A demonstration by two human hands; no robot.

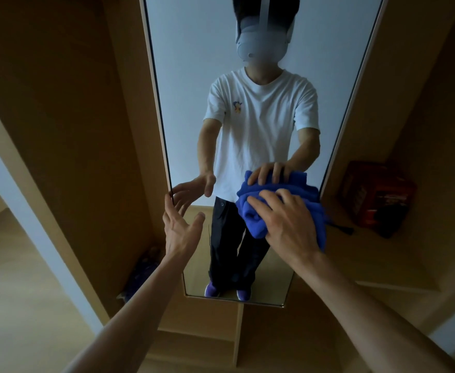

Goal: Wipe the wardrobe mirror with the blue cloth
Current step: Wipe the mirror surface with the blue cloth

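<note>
- Two bare forearms reach forward from the bottom of the view toward a tall mirror set in a wooden wardrobe.
- Right hand [288,222] lies palm-down on a bunched blue cloth [253,219], fingers spread over the top of it and pressing it against the glass; the hand covers the cloth rather than closing into a fist.
- Blue cloth sits low on the right side of the mirror [194,76], close to the mirror's right edge, with folds spilling out to the left and below the hand.
- Left hand [180,227] is open and empty, palm turned toward the right, thumb apart from the fingers. Its fingertips [168,200] are at the mirror's left edge; whether they actually touch the frame cannot be told.
- Mirror shows the person's reflection: a white short-sleeved shirt, dark trousers and purple shoes, with both reflected hands meeting the real ones at the glass.
- Wardrobe panels [81,130] of light brown wood stand on both sides of the mirror.
- On the right, a wooden shelf [361,254] holds a red box [377,195], well apart from the cloth.
- On the floor to the left, beside the wardrobe's base, lies something dark and purplish [143,270], too blurred to identify.
</note>
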